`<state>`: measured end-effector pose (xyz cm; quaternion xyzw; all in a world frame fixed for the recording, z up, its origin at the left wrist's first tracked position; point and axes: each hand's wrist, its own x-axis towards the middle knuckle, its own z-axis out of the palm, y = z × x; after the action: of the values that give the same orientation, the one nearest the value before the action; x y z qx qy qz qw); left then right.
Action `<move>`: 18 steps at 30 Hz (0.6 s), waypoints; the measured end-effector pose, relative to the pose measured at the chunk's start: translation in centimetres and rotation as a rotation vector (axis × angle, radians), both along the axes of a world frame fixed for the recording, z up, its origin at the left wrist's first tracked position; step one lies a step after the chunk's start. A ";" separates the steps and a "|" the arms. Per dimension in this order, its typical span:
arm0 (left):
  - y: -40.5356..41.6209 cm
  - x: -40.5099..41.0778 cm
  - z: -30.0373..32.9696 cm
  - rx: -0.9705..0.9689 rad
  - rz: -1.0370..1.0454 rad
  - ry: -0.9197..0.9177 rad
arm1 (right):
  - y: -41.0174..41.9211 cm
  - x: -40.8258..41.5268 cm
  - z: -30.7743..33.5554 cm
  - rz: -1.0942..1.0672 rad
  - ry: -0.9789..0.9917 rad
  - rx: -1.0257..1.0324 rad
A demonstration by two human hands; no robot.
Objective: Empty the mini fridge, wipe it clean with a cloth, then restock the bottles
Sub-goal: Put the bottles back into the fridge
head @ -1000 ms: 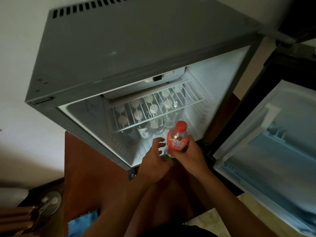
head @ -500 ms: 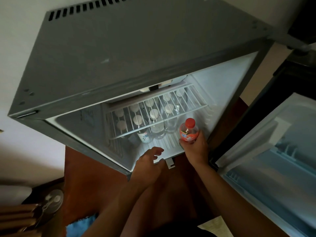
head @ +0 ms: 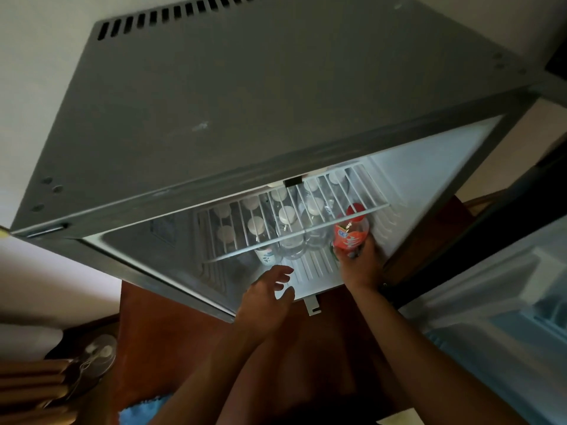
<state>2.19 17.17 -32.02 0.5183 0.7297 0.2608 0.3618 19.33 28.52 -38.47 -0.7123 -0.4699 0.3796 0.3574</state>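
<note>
Orange-labelled bottle (head: 350, 234) sits gripped in the right hand (head: 359, 265), under the wire shelf (head: 294, 216) at the fridge (head: 245, 102) floor's right side, probably to stand beside the clear bottles (head: 291, 237). Left hand (head: 265, 297) hovers at the sill, fingers loosely spread, holding nothing.

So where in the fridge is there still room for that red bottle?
The bare white floor at the front, between the clear bottles and the left hand, looks free. The wire shelf above holds nothing. It is crowded at the back under that shelf. The right hand holds the red bottle by the right wall.
</note>
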 end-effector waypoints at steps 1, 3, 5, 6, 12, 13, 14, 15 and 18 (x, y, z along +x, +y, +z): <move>0.0 -0.1 0.0 0.003 0.006 -0.012 | 0.4 -0.1 -0.1 0.012 -0.010 -0.008; 0.0 -0.4 0.1 0.005 0.015 -0.018 | 1.1 -0.5 0.0 0.027 -0.025 -0.008; 0.0 -0.7 0.1 0.001 0.021 -0.015 | 1.9 -0.8 0.1 0.042 -0.059 -0.025; 0.0 -0.8 0.1 -0.005 0.024 -0.016 | 2.2 -1.0 0.3 0.051 -0.076 -0.043; 0.2 -1.4 0.2 -0.031 0.036 -0.009 | 3.8 -1.6 0.4 0.119 -0.132 -0.145; 0.2 -1.4 0.2 -0.033 0.032 -0.007 | 4.1 -1.7 0.4 0.136 -0.140 -0.165; 0.2 -1.4 0.2 -0.036 0.028 -0.003 | 4.4 -1.8 0.4 0.154 -0.153 -0.180; 0.1 -1.4 0.2 -0.040 0.023 0.001 | 4.6 -1.9 0.5 0.167 -0.161 -0.191; -0.1 -1.5 0.4 -0.044 0.014 0.013 | 4.7 -1.9 0.7 0.178 -0.159 -0.199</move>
<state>0.73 17.03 -31.66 0.5067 0.7412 0.2441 0.3665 17.45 33.21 -37.81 -0.7277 -0.5180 0.3967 0.2115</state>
